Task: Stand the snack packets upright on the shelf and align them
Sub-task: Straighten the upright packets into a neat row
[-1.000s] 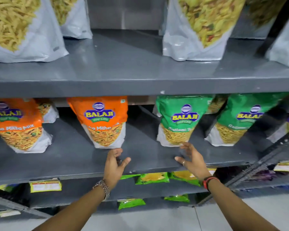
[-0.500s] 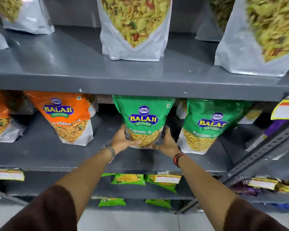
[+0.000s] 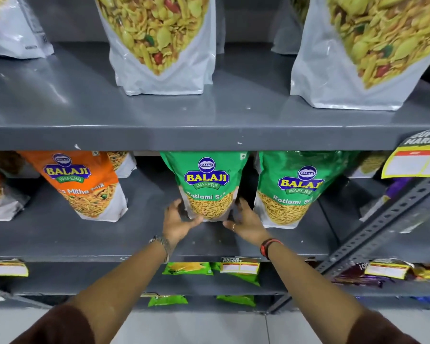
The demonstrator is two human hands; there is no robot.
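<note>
My left hand (image 3: pixel 178 220) and my right hand (image 3: pixel 245 223) clasp the bottom of the green packet (image 3: pixel 206 184) from both sides; it stands upright on the grey shelf (image 3: pixel 60 234), just beside a second green packet (image 3: pixel 293 192)

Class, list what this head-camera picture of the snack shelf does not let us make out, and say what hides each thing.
- Green packet, head view: name's last word covered by a crease; lower corners hidden by left hand and right hand.
- Orange packet: top cut off by the upper shelf.
- Price label: print too small.
- Packets behind the front row: mostly hidden.
</note>
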